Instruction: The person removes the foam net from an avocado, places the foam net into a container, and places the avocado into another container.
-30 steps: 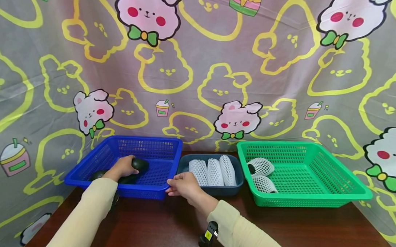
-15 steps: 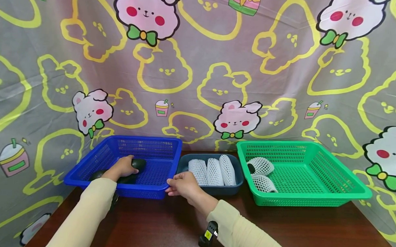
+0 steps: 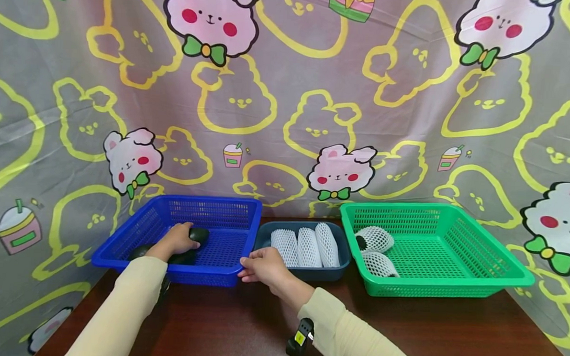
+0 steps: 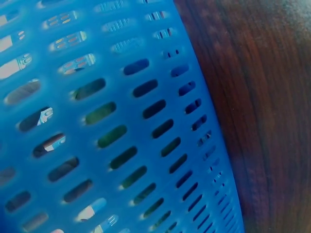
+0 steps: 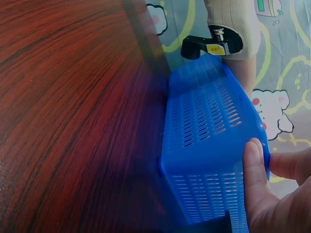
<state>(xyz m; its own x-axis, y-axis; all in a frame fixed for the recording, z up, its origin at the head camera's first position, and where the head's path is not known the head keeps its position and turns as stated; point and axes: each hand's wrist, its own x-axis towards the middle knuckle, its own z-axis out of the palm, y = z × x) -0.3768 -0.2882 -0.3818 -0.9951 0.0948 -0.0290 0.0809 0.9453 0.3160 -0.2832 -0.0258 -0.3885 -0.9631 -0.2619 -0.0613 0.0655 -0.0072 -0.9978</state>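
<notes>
In the head view my left hand (image 3: 176, 241) reaches into the blue basket (image 3: 201, 270) and grips a dark green avocado (image 3: 199, 234) between thumb and fingers. Another dark avocado (image 3: 184, 258) lies under that hand, and one more (image 3: 140, 252) sits by the left forearm. My right hand (image 3: 265, 266) pinches the basket's front right corner. The right wrist view shows its thumb (image 5: 253, 162) outside the rim and a finger over the inner side. In the left wrist view the slotted basket wall (image 4: 112, 111) hides the left hand; green shows through some slots.
A dark blue-grey tray (image 3: 316, 274) with three white foam net sleeves (image 3: 310, 248) stands between the baskets. At the right, a green basket (image 3: 451, 289) holds two avocados in foam nets (image 3: 377, 240). A patterned cloth (image 3: 287, 115) hangs behind the brown table (image 3: 214, 322).
The avocado in my left hand has shifted slightly left, with the fingers still around it. My right hand stays at the basket corner.
</notes>
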